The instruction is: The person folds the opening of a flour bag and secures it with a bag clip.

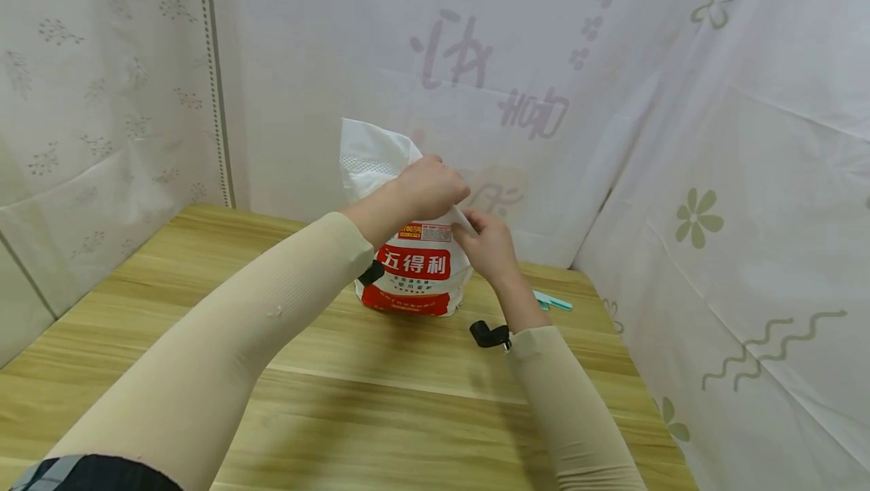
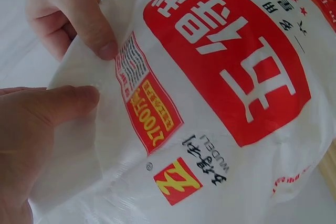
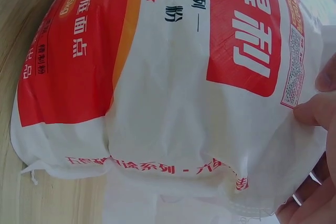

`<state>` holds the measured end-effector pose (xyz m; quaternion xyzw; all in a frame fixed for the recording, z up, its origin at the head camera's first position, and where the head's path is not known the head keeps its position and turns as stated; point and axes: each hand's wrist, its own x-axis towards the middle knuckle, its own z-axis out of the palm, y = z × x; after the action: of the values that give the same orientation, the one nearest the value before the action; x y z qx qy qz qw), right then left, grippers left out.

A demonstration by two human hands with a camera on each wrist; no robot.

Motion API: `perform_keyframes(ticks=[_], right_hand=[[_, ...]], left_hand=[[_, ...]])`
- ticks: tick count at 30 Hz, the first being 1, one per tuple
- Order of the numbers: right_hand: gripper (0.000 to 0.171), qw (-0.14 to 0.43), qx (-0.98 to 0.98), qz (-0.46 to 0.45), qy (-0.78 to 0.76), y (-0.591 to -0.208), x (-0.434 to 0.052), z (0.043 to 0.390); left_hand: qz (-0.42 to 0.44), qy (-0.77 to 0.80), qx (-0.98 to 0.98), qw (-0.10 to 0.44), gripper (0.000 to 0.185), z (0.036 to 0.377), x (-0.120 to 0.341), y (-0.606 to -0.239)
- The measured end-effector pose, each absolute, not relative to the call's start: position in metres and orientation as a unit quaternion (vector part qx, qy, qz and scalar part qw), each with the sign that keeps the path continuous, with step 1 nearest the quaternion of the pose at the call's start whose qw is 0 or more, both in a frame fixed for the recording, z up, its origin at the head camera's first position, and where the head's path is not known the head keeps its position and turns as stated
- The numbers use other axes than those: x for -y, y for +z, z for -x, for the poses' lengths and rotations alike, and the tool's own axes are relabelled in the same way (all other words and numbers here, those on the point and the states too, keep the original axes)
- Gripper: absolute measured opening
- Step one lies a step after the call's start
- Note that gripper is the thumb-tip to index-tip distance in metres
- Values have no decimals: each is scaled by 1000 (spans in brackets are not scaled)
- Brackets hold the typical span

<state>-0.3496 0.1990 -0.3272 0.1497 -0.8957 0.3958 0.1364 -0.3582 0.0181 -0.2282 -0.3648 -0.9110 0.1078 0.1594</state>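
A white flour bag (image 1: 414, 279) with red panels and Chinese lettering stands upright near the back of the table. My left hand (image 1: 431, 187) grips its upper part, with the thumb lying on the white film in the left wrist view. At the bag's upper right edge, my right hand (image 1: 491, 245) pinches the folded film between thumb and fingers. The bag's top left corner (image 1: 370, 145) sticks up beyond the left hand. In the right wrist view, the bag's full lower body (image 3: 157, 77) rests on the wooden surface, and a loose thread hangs from its bottom corner.
A slim teal and white item (image 1: 556, 301) lies on the wooden table (image 1: 340, 400) to the right of the bag, partly hidden behind my right wrist. Patterned white curtains (image 1: 292, 83) enclose the table at the back and both sides.
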Motion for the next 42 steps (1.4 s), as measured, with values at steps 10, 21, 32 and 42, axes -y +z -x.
perform_keyframes(ticks=[10,21,32,42], right_hand=[[24,146,902,-168,371,-326,-200,350],[24,153,898,-166,378,-328,-202,351],[21,176,904,-172,350,-329,-202,350],[20,206,906,-170,329,-329,-200,347]], left_hand=[[381,114,904,156,19,356,-18,-230],[379,121,903,162,18,356,-20,-227],[383,116,902,158,16,356,-20,-228],[368,125,911,136,26,354,-23,-228]])
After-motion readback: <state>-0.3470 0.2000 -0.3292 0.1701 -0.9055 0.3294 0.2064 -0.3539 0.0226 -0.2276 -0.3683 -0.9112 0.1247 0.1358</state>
